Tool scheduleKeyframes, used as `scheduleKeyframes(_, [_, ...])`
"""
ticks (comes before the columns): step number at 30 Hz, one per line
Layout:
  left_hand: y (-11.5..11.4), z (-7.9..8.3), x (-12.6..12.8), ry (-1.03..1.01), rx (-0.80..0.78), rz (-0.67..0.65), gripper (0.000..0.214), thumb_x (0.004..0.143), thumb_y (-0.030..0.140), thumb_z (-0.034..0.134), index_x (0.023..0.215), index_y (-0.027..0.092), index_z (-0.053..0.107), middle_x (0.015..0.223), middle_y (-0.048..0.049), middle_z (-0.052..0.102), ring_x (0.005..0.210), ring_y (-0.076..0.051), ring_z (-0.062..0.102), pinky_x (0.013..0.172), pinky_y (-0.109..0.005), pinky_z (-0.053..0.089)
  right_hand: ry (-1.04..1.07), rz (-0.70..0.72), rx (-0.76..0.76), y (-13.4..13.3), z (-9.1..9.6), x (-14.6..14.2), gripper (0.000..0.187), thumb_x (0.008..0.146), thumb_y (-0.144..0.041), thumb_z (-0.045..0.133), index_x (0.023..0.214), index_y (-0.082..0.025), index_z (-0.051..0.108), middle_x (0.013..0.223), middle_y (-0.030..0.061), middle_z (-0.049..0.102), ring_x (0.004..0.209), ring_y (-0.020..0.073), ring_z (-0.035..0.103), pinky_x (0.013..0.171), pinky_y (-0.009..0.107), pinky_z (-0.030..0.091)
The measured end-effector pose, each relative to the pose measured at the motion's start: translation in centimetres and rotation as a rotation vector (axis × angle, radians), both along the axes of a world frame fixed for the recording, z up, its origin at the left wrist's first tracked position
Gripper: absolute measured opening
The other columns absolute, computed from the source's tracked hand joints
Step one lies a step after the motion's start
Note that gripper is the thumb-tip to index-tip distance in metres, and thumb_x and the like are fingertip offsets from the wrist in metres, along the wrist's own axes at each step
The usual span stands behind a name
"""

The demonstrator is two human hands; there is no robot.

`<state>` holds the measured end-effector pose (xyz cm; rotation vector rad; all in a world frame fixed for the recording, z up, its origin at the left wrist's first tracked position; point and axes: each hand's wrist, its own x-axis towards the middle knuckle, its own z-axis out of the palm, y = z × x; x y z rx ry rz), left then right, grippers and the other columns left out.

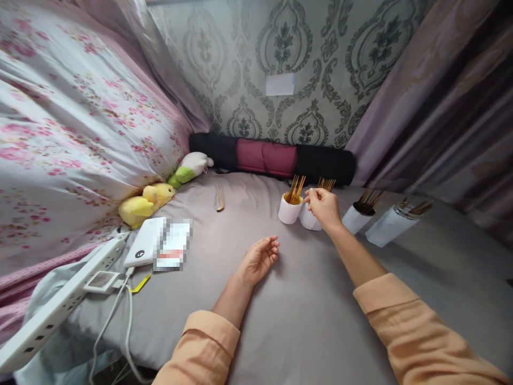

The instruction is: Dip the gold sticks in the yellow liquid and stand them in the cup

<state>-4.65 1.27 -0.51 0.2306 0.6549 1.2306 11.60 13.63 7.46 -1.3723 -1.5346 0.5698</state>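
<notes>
My right hand point(324, 207) is pinched at the top of a white cup point(309, 218) of thin wooden sticks, its fingers closed on a stick. Beside it stands another white cup point(289, 209) full of sticks. My left hand point(260, 258) rests on the grey sheet point(304, 310), palm up, fingers loosely curled and holding nothing. A few loose sticks point(220, 199) lie on the sheet farther left.
Two more white cups point(356, 218) point(388, 226) with sticks lean at the right. A black and maroon bolster point(272, 156) lies along the wall. Plush toys point(146, 203), a power bank point(145, 241), a power strip point(60, 302) and a floral duvet point(76, 117) fill the left.
</notes>
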Motion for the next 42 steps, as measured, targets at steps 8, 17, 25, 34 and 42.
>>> scheduleKeyframes(8, [0.0,0.1,-0.1,-0.003,-0.014,0.000,0.013,0.079,0.013,0.054,0.088,0.008,0.061,0.072,-0.0057,0.060,0.058,-0.007,0.054,0.052,-0.017,0.042,0.046,0.045,-0.034,-1.8,-1.2,-0.4,0.036,0.081,-0.044,0.041,0.081,-0.014,0.061,0.068,0.0051,0.064,0.043,0.0095,0.051,0.044,0.021,0.041])
scheduleKeyframes(17, [0.0,0.0,0.0,-0.002,-0.001,0.002,0.013,0.078,0.014,0.056,0.088,0.008,0.061,0.073,-0.0056,0.061,0.058,-0.007,0.055,0.052,-0.017,0.042,0.126,0.084,-0.130,-3.9,-3.3,-1.3,0.037,0.079,-0.048,0.043,0.079,-0.016,0.059,0.065,0.0038,0.063,0.042,0.0094,0.051,0.041,0.021,0.039])
scheduleKeyframes(25, [0.0,0.0,-0.1,-0.012,-0.001,0.002,0.013,0.078,0.014,0.056,0.088,0.008,0.062,0.072,-0.0054,0.061,0.058,-0.007,0.055,0.052,-0.017,0.043,0.130,0.119,-0.197,-5.5,-6.0,-2.4,0.037,0.079,-0.049,0.041,0.077,-0.017,0.059,0.063,0.0031,0.062,0.042,0.0107,0.052,0.040,0.021,0.039])
scheduleKeyframes(34, [0.1,-0.1,-0.1,-0.021,0.011,0.000,0.013,0.077,0.014,0.056,0.088,0.008,0.062,0.073,-0.0058,0.061,0.059,-0.007,0.055,0.053,-0.017,0.043,0.088,0.125,-0.266,-6.5,-7.7,-3.4,0.041,0.079,-0.052,0.039,0.070,-0.017,0.059,0.057,0.0031,0.061,0.040,0.0120,0.051,0.040,0.022,0.039])
scheduleKeyframes(42, [0.3,-0.2,-0.3,0.005,0.000,0.034,0.013,0.076,0.013,0.057,0.087,0.008,0.061,0.073,-0.0056,0.061,0.059,-0.007,0.055,0.052,-0.017,0.043,-0.012,0.105,-0.217,-6.7,-8.7,-3.5,0.045,0.082,-0.050,0.036,0.067,-0.015,0.061,0.054,0.0042,0.061,0.043,0.0125,0.052,0.045,0.022,0.038])
